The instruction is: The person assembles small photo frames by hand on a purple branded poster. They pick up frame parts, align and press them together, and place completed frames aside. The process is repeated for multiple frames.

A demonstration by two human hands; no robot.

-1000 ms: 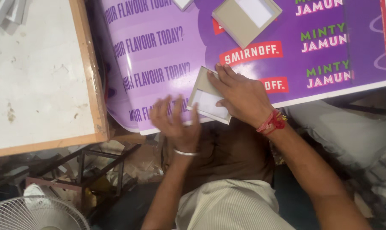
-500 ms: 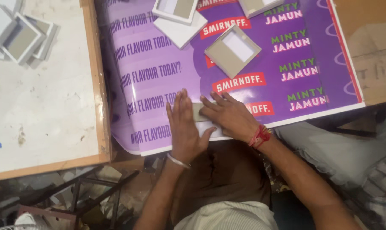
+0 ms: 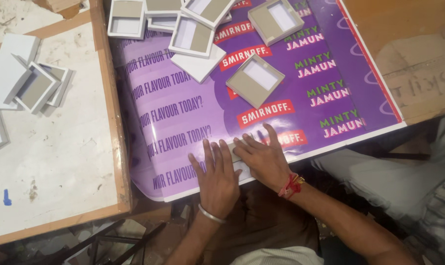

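Observation:
My left hand and my right hand lie flat, side by side, on a small grey-white cardboard piece near the front edge of a large purple printed sheet. Both palms press down and hide most of the piece; only a strip shows between the fingers. The left wrist carries a metal bangle, the right a red thread band. A shallow square cardboard tray with a white inset lies on the sheet just beyond my hands.
Several more square trays lie at the far end of the sheet. A white-topped board with a wooden edge to the left holds other trays. Brown wooden table lies to the right. A metal frame stands below.
A second ago the right hand held the cardboard piece lifted off the sheet; now it is down flat and both hands press on it. The view has shifted toward the far trays.

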